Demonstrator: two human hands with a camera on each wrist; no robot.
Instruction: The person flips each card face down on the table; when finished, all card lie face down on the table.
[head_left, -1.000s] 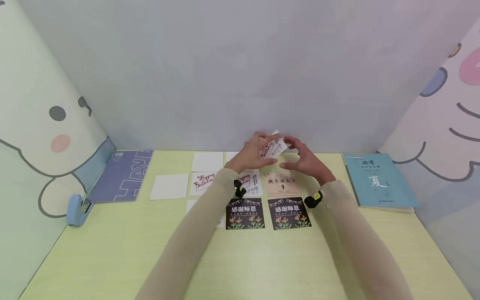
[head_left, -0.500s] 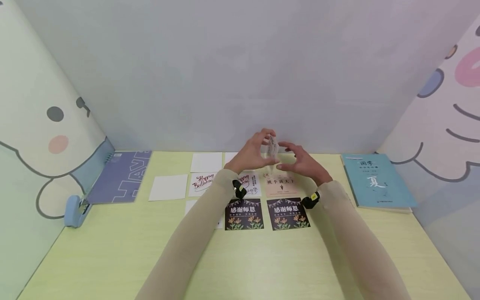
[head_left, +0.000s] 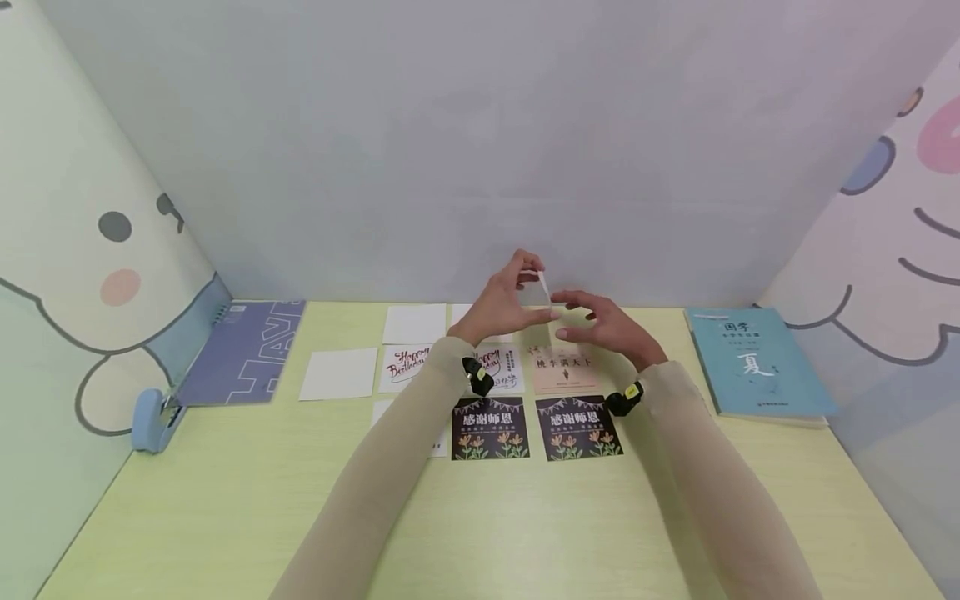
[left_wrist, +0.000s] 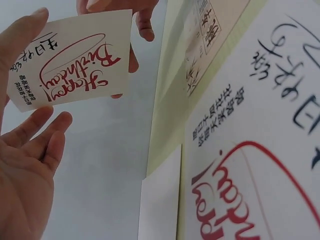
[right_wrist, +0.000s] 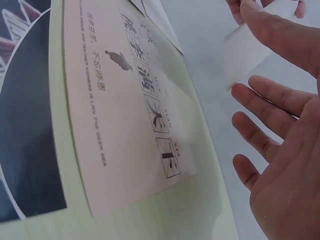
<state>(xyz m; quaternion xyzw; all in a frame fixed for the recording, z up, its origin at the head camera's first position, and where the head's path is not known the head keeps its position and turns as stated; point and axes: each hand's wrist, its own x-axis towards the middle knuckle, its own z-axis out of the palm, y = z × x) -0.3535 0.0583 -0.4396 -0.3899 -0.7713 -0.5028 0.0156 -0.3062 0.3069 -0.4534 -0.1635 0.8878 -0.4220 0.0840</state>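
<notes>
A small white "Happy Birthday" card (left_wrist: 75, 75) is held up over the back of the table, almost edge-on in the head view. My left hand (head_left: 498, 304) grips one end between thumb and fingers. At the other end, my right hand (head_left: 607, 329) has its thumb on one side of the card and fingertips showing behind it. The right wrist view shows the card's blank back beside that thumb. Just below the hands lies a peach card (head_left: 566, 369) with dark Chinese characters. Another birthday card (head_left: 506, 367) is partly covered by the left wrist.
Two black flower cards (head_left: 490, 427) lie in the front row. Further left are a birthday card (head_left: 405, 367) and several blank white cards (head_left: 339, 373). A purple notebook (head_left: 243, 354) and blue stapler-like tool (head_left: 152, 423) sit left, a blue book (head_left: 757, 362) right. A grey wall (head_left: 480, 167) rises behind.
The held card has turned from showing its printed face to nearly edge-on in the head view. The left fingertips have risen slightly, while the right hand has shifted a little lower.
</notes>
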